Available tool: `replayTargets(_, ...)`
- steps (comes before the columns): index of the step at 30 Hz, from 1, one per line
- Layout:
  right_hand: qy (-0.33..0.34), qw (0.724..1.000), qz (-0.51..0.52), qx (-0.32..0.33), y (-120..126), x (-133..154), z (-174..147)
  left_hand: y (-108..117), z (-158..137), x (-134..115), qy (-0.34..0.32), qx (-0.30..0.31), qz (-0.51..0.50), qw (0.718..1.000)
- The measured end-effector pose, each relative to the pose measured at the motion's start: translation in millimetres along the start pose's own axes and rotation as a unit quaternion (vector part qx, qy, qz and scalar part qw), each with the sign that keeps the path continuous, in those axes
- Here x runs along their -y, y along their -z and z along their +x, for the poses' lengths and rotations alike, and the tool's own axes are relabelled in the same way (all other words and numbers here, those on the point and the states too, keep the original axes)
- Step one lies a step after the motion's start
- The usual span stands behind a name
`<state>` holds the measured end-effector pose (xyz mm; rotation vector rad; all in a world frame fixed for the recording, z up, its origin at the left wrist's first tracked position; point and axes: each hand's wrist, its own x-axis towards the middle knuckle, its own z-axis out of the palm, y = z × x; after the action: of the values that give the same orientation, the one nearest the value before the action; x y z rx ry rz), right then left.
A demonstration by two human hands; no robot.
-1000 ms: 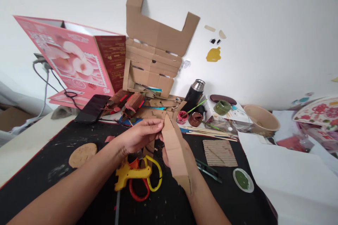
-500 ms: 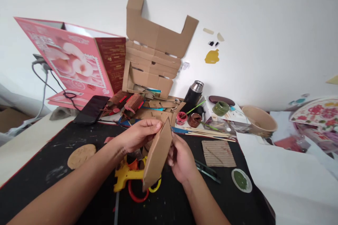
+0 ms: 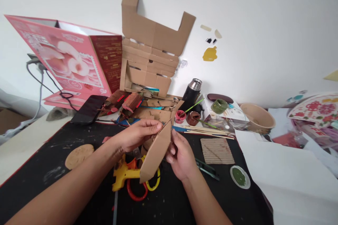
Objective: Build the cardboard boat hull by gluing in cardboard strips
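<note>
A folded cardboard piece (image 3: 155, 154) is held up between my two hands over the black work mat. My left hand (image 3: 138, 134) pinches its upper left edge between thumb and fingers. On its other side, my right hand (image 3: 182, 156) is closed at the right edge, its fingertips partly hidden behind the cardboard. Below the piece lie a yellow glue gun (image 3: 123, 174) and scissors with red and yellow handles (image 3: 137, 193), both partly covered by it. A round tan disc (image 3: 79, 156) rests left of my left forearm.
A green-handled cutter (image 3: 208, 170), corrugated cardboard square (image 3: 218, 151) and dish of green paint (image 3: 239, 177) lie to the right. Behind stand paint jars (image 3: 180, 116), a black flask (image 3: 191, 95) and a phone (image 3: 89, 109). A pink box (image 3: 71, 63) and cut cardboard (image 3: 150, 24) lean at the wall.
The cardboard piece has tilted, its lower end swinging up and left, so its broad face shows more. Both hands keep hold of it. The whole view has shifted slightly.
</note>
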<state>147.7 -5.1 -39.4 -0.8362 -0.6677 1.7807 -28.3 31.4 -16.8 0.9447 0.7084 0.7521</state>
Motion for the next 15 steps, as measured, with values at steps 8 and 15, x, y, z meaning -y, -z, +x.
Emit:
replayTargets(8, 0.009, 1.0, -0.013, 0.001, -0.4, -0.6, -1.1, 0.2, -0.7, 0.1, 0.002, -0.001, -0.016, 1.0)
replayTargets(15, 0.019, 1.0, -0.02, 0.006, 1.1, -2.1, -0.1, -2.2, -0.7, 1.0, 0.014, -0.004, -0.04, 0.999)
